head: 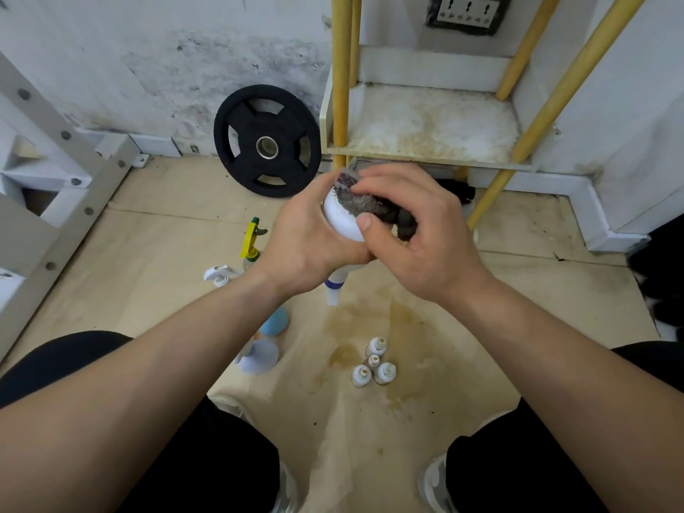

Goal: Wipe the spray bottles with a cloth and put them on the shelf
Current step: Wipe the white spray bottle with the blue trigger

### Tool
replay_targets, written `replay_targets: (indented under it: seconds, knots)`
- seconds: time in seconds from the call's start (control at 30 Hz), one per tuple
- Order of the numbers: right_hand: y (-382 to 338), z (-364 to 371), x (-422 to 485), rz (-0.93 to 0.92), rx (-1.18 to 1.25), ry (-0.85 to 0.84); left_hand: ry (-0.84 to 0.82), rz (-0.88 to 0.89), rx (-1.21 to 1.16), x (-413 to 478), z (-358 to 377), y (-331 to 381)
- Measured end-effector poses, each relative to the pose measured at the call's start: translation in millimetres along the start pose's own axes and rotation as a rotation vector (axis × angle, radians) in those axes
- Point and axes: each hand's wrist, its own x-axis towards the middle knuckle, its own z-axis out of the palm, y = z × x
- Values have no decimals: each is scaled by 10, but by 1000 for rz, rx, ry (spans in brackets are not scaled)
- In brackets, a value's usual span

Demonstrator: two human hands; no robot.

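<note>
My left hand [309, 235] grips a white spray bottle [342, 222] turned upside down, its base up and its white and blue nozzle pointing at the floor. My right hand [414, 231] presses a dark grey cloth [364, 203] onto the bottle's base, thumb and fingers curled round the cloth. Just behind my hands stands the shelf [425, 157], a stained white board between yellow poles. On the floor to the left stand a yellow and green spray bottle [252, 236], a white spray head [218, 274], a blue bottle [274, 321] and a pale blue bottle [259, 357].
Several small white bottles [374, 362] stand on the stained floor between my knees. A black weight plate [267, 140] leans on the wall left of the shelf. A white metal frame [63, 168] fills the left side. A wall socket [468, 11] sits above the shelf.
</note>
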Motion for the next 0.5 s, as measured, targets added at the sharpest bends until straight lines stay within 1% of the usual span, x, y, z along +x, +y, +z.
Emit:
replay_targets:
  seconds: [0.1,0.13,0.2,0.27,0.33,0.4,0.5]
  knots:
    - [8,0,27,-76,-58,-10,-29,-4,31,5,87,4]
    - [19,5,38,-69,-61,-8,-38,6,54,3,108,24]
    - [58,-7,70,47,-9,-2,-41,-9,83,7,115,29]
    - [109,-47,95,250,94,7,-42,-10,74,15,93,24]
    - [156,-69,102,410,191,15,-25,-6,108,13,63,17]
    - [181,-62,98,504,257,23,10,-24,144,6,49,8]
    - [197,-38,100,580,311,46,21,-59,139,-15,54,-22]
